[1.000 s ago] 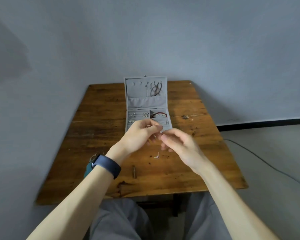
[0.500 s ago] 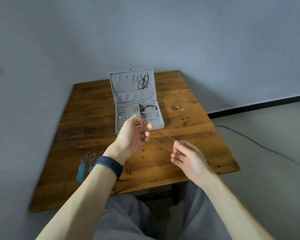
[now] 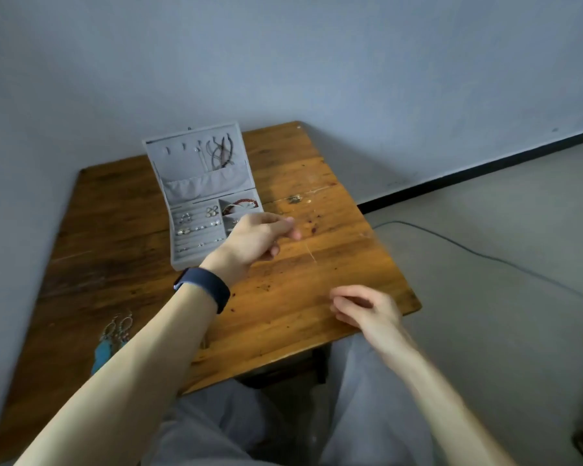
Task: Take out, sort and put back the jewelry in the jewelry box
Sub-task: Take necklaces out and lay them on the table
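Observation:
An open grey jewelry box [image 3: 196, 188] stands at the back of the wooden table [image 3: 334, 280]; cords hang in its lid, and rings and a red bracelet [image 3: 241, 204] lie in the tray. My left hand [image 3: 258, 238], with a dark wristband, hovers just right of the box with its fingers pinched. Near the table's front right corner, my right hand [image 3: 364, 307] is pinched too. A thin chain [image 3: 312, 254] stretches between the two hands; only a short faint stretch of it shows.
A pair of turquoise drop earrings [image 3: 113, 336] lies near the table's left front edge. A small metal piece [image 3: 295, 199] rests to the right of the box. A cable [image 3: 485, 255] runs over the floor on the right. My knees are under the table's front edge.
My hands have drawn apart: the left stayed by the box, the right pulled back toward the front right corner, stretching the chain longer. The view has swung to the right.

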Tool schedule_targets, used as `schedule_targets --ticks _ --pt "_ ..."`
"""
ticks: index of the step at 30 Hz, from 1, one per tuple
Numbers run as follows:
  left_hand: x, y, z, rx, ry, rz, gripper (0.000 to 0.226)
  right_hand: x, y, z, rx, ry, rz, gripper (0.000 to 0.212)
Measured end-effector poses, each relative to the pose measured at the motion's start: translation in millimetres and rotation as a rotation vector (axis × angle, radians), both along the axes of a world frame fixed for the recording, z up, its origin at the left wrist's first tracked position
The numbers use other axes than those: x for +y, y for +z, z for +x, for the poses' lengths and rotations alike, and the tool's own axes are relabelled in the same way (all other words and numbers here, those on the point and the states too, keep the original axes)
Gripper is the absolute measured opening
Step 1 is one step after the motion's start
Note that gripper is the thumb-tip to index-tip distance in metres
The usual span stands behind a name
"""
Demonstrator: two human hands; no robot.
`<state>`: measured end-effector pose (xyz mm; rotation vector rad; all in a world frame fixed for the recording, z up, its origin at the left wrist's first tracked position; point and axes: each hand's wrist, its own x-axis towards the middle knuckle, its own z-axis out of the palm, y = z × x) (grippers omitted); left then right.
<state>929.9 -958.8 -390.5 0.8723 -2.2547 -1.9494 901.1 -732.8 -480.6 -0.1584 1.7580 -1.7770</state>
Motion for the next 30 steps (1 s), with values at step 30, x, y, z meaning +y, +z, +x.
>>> schedule_targets --ticks 30 --pt "65.2 -101.4 -163.7 -0.059 -0.226 -0.841 0.014 48.2 -11.3 -79.6 0.569 -0.05 0.778 0.026"
